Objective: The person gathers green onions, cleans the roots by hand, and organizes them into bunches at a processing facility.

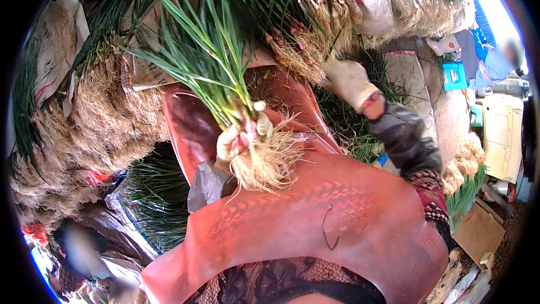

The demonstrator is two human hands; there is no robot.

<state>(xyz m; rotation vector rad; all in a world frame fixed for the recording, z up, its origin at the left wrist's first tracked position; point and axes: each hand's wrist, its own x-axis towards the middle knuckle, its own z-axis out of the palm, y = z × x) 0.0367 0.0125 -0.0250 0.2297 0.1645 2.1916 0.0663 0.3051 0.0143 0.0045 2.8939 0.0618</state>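
Note:
My left hand [228,145], in a pale glove, is closed around a bunch of green garlic [246,133] above my lap. Its long green leaves point up and to the left, and its pinkish bulbs and pale, stringy roots hang to the right of the fingers. Farther right, my gloved right hand [350,83] reaches beside the roots of a heap of green garlic [298,42]. Its fingers are blurred and partly hidden, so I cannot make out whether they grip anything. A reddish-brown plastic apron [304,208] covers my lap.
Stacked garlic with matted roots [112,112] banks up on the left. Cut green leaves [360,126] lie below my right forearm. Woven sacks [413,81] rest at the right. Beyond them are a blue container [454,76], a cream-coloured box [502,135] and another person [489,67].

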